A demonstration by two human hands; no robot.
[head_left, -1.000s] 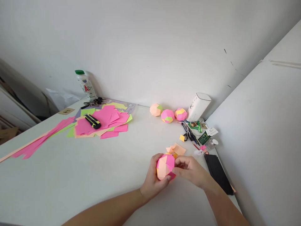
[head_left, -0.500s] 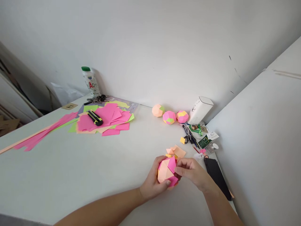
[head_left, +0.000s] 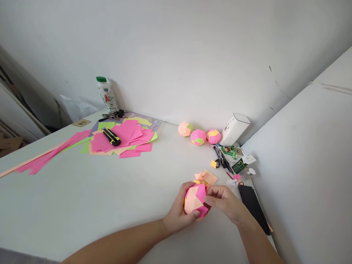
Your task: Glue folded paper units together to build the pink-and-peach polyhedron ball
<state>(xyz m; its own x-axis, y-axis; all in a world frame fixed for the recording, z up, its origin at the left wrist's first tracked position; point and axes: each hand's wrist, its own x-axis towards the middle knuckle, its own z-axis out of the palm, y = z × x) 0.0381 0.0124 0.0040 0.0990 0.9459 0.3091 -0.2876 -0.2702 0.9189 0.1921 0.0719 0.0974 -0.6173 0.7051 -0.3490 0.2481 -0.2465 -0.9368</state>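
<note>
A pink and peach faceted paper ball (head_left: 194,201) rests in my left hand (head_left: 180,212), whose fingers curl round its far side with the thumb on the near lower edge. My right hand (head_left: 224,201) is at the ball's right side, thumb and forefinger pinched at the edge of a pink facet; its other fingers are partly hidden. Just beyond the ball lie peach and orange paper pieces (head_left: 209,177). Three finished-looking paper balls, one peach and green (head_left: 184,129), one pink and green (head_left: 198,137), one pink and yellow (head_left: 213,136), sit near the wall.
Left on the table, a cutter (head_left: 111,137) lies on pink and green paper sheets (head_left: 123,135), near keys and a bottle (head_left: 107,96). At right are a white box (head_left: 235,129), scissors, pens, a small jar (head_left: 249,172) and a black phone-like object (head_left: 254,209).
</note>
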